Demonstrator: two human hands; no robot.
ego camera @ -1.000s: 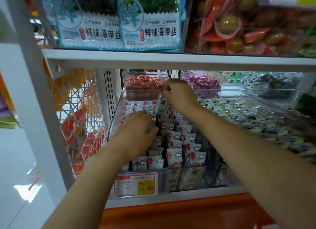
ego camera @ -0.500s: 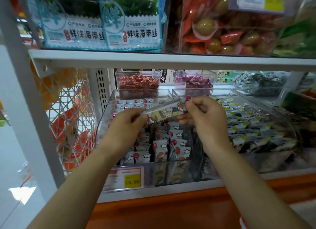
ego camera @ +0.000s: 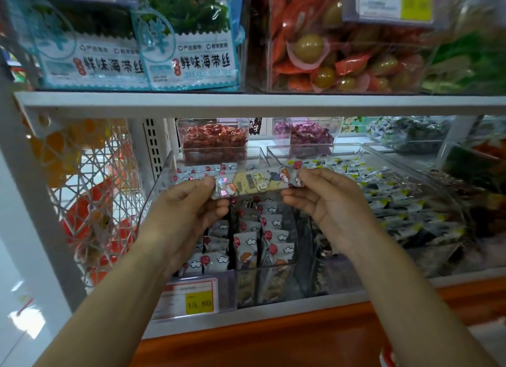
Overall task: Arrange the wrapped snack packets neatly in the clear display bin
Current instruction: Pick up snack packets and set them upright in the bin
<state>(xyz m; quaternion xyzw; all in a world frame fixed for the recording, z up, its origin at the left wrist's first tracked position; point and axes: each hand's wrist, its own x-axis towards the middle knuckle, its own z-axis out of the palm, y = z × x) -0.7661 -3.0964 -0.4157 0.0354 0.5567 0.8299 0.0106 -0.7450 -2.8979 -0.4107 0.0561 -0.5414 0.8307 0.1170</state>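
Note:
A long wrapped snack packet (ego camera: 257,182) with cartoon print is held level above the clear display bin (ego camera: 161,186). My left hand (ego camera: 189,216) pinches its left end and my right hand (ego camera: 325,199) pinches its right end. Below them, inside the bin, several matching packets (ego camera: 269,235) stand upright in rows, with red balloons and white clouds on their tops. More of them lie flat at the bin's back (ego camera: 202,171). A price tag (ego camera: 189,298) reading 15.80 is fixed to the bin's front wall.
A second clear bin (ego camera: 356,150) to the right holds several dark green-tipped packets (ego camera: 405,210). Small bins of red (ego camera: 213,139) and purple (ego camera: 306,134) sweets stand behind. A white shelf (ego camera: 246,104) with seaweed packs runs overhead. A wire rack (ego camera: 90,191) is at the left.
My right hand pulled one packet up from the back of the bin and my left hand rose from the rows to take its other end. Both now hold it level.

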